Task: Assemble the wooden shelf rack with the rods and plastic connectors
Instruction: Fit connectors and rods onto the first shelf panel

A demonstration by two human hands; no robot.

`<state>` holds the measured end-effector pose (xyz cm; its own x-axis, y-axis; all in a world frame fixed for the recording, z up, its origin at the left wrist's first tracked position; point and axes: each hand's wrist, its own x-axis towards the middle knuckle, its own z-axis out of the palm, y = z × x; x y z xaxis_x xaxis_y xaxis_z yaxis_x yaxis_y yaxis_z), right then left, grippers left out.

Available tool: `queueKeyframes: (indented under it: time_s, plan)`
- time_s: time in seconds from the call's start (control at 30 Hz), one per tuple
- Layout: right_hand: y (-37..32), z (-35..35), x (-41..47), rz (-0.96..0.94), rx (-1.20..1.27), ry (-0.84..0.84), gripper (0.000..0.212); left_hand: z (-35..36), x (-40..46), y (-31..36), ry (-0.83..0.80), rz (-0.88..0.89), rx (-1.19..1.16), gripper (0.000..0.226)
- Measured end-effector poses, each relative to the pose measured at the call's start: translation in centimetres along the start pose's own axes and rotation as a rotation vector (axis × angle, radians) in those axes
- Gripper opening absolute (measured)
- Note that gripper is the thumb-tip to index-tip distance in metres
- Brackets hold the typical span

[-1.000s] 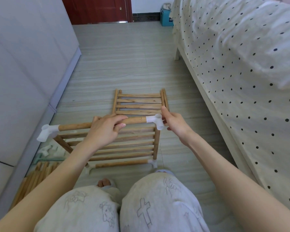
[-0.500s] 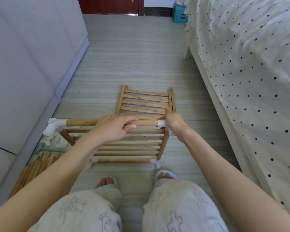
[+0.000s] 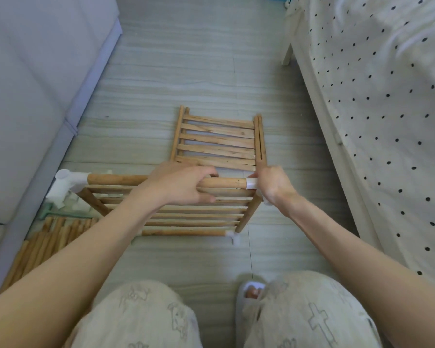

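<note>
- We have the top rod (image 3: 116,179) wrapped in our left hand (image 3: 180,183), fingers curled over it about midway along, with the slatted shelf panel (image 3: 186,212) hanging tilted beneath it over the floor.
- Our right hand (image 3: 273,184) is closed around the white plastic connector (image 3: 251,183) at the rod's right end; only a sliver of the connector shows past the fingers.
- The step looks like seating that connector fully, so we would push straight along the rod's axis and brace with the left hand against the push.
- We should keep the connector's side sockets square to the panel's right rail (image 3: 249,214) (a twisted connector may jam the next rod).
- The left corner connector (image 3: 67,182) is already on; we judge it a fair guide for how deep the right one should sit.
- A second shelf panel (image 3: 217,140) lies flat on the floor just beyond, and spare rods (image 3: 48,239) sit by the wall at our left.
</note>
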<state>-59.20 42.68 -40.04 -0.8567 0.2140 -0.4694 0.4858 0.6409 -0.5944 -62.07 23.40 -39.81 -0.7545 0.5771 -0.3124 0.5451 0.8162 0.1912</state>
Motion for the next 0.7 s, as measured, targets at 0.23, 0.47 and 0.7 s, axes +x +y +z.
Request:
queueKeyframes:
  time_s: [0.23,0.47,0.7]
  plan:
    - [0.4,0.5,-0.1,-0.001,0.027,0.082,0.047,-0.8,1.8,1.1,-0.299,-0.107,-0.100,0.032]
    - [0.0,-0.2,-0.9,-0.005,-0.092,-0.052,0.029,-1.4,1.3,1.5,-0.365,-0.190,-0.265,0.027]
    - [-0.3,-0.7,-1.1,-0.091,-0.291,-0.157,0.022,-1.4,1.1,1.7,-0.382,-0.202,-0.276,0.020]
